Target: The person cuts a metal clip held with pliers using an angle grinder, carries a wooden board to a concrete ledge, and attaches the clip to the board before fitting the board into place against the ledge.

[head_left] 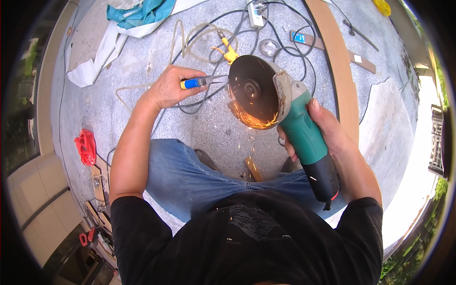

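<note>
My right hand point(327, 124) wraps round the green and black body of an angle grinder point(304, 128), held up over my lap. Its dark disc point(251, 85) faces up and left, and orange sparks point(254, 118) spray along the disc's lower edge. Closed in my left hand point(173, 88) is a pair of pliers point(194, 83) with blue and yellow handles. The slim metal end of the pliers points right and meets the disc's left edge. Whether the jaws grip a small piece, I cannot tell.
Black cables and a clear hose point(183, 42) tangle on the concrete floor beyond my hands, with a yellow air gun point(230, 54) and a white power strip point(255, 16). A long brown board point(339, 71) lies at right. A red bag point(85, 147) sits at left.
</note>
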Action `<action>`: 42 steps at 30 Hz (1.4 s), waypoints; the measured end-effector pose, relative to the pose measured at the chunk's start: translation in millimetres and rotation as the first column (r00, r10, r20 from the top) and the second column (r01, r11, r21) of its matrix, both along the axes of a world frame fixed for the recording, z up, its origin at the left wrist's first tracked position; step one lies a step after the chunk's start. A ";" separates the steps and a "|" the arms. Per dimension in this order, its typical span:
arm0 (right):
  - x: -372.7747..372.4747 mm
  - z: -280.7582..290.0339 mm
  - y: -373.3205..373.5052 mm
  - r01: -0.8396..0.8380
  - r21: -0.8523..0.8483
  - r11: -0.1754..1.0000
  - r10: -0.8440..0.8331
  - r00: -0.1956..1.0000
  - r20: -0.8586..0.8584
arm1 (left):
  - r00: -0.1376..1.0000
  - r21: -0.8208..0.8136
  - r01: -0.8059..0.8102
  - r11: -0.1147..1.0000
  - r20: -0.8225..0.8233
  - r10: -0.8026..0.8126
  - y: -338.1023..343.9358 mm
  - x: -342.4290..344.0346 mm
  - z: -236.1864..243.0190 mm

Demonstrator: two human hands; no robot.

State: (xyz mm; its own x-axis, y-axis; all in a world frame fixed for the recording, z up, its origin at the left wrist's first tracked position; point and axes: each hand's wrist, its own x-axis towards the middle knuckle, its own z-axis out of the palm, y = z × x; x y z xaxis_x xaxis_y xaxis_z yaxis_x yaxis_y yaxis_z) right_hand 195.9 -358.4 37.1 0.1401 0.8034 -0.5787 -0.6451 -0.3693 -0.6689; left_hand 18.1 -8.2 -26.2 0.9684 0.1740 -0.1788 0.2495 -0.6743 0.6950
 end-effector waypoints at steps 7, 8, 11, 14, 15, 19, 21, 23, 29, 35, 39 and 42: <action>3.2 -4.3 -3.1 0.037 0.116 0.993 -0.031 0.998 -0.054 | 0.998 -0.007 -0.059 0.998 0.024 0.059 -2.0 3.0 3.2; 3.0 -0.5 -3.9 0.084 0.087 0.993 -0.077 0.994 -0.080 | 0.998 -0.006 -0.059 0.998 0.023 0.059 -0.9 3.3 4.4; 2.2 5.2 -4.4 0.124 0.066 0.990 -0.117 0.988 -0.099 | 0.998 -0.002 -0.060 0.998 0.034 0.060 -0.1 1.9 6.2; 1.9 2.4 -3.3 0.094 0.081 0.992 -0.087 0.993 -0.085 | 0.997 -0.002 -0.041 0.999 0.058 0.041 -0.8 2.5 4.7; 1.6 1.9 -2.7 0.063 0.092 0.994 -0.056 0.996 -0.076 | 0.997 0.009 -0.035 0.999 0.068 0.034 -1.5 2.5 5.2; -7.0 11.9 2.3 0.065 0.016 0.998 -0.066 0.998 0.012 | 0.995 0.033 -0.015 0.999 0.095 0.011 -0.4 2.9 2.2; -7.5 12.8 2.4 0.070 -0.007 0.998 -0.070 0.997 -0.014 | 0.996 0.031 -0.015 0.999 0.093 0.012 -0.5 3.3 1.6; -7.9 14.0 3.2 0.069 -0.009 0.998 -0.069 0.998 -0.014 | 0.996 0.030 -0.017 0.999 0.091 0.014 0.0 3.4 0.9; -7.7 13.1 2.1 0.058 -0.009 0.998 -0.058 0.998 -0.017 | 0.994 0.026 -0.009 1.000 0.108 0.006 -0.4 4.7 -0.3; -9.2 13.8 3.1 0.058 -0.031 0.998 -0.059 0.998 -0.022 | 0.989 0.054 0.009 0.998 0.144 -0.017 0.9 4.3 0.6; -11.0 13.4 3.5 0.056 -0.043 0.997 -0.057 0.998 -0.017 | 0.995 0.043 0.005 0.999 0.102 -0.009 -1.8 5.1 4.1; -10.0 9.9 2.1 0.055 -0.017 0.998 -0.055 0.998 -0.028 | 0.993 0.064 -0.010 0.998 0.115 0.002 -0.5 4.6 3.8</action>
State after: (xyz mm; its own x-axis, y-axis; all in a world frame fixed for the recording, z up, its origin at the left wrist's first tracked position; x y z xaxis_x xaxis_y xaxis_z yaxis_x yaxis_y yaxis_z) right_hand 185.9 -356.3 47.0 0.1675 0.7855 -0.5958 -0.6832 -0.3432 -0.6446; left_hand 22.8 -8.7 -22.4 0.9808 0.1872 -0.0545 0.1744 -0.7171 0.6748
